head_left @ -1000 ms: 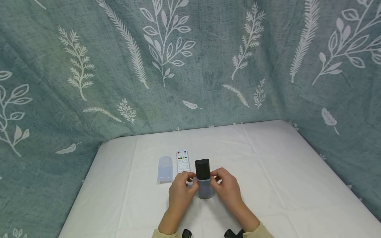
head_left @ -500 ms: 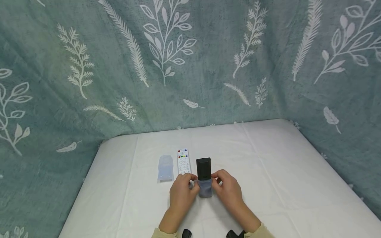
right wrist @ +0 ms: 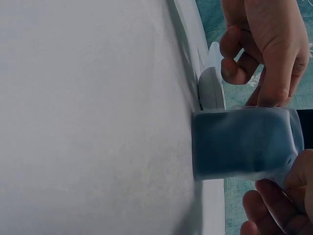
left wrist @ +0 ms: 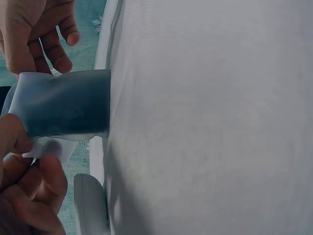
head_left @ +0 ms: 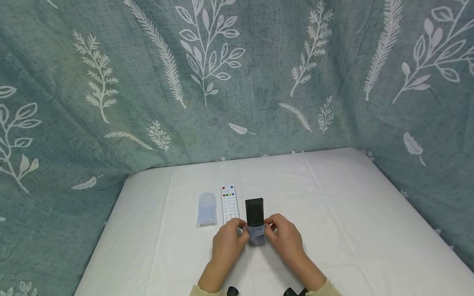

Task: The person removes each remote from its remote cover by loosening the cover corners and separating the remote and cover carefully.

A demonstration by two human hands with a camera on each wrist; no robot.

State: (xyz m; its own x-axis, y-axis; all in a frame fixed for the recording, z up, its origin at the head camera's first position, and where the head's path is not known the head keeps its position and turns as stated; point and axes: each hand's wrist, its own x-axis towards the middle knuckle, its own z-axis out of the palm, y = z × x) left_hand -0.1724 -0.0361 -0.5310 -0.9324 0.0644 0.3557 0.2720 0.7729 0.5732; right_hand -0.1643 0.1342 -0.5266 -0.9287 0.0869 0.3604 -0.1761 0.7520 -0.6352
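Observation:
A black remote control (head_left: 254,212) stands upright with its lower part inside a translucent sleeve (head_left: 256,236). On its left side, my left hand (head_left: 228,242) pinches the sleeve's upper edge between thumb and forefinger. My right hand (head_left: 284,237) pinches the same edge from the opposite side. Seen from the left wrist, a loose flap of the sleeve (left wrist: 63,105) sticks out at the left thumb and finger. In the right wrist view the sleeve (right wrist: 239,144) wraps the remote's lower end, which is close over the white cloth.
A white remote control (head_left: 230,203) with coloured buttons lies just beyond my left hand. Left of it is another translucent sleeve (head_left: 207,209), lying flat. White cloth covers the table (head_left: 333,230), and a green leaf-patterned curtain (head_left: 266,82) hangs behind.
Both hands have come slightly nearer to me with the sleeve's edge, baring more of the white remote. The grip on the sleeve stays the same.

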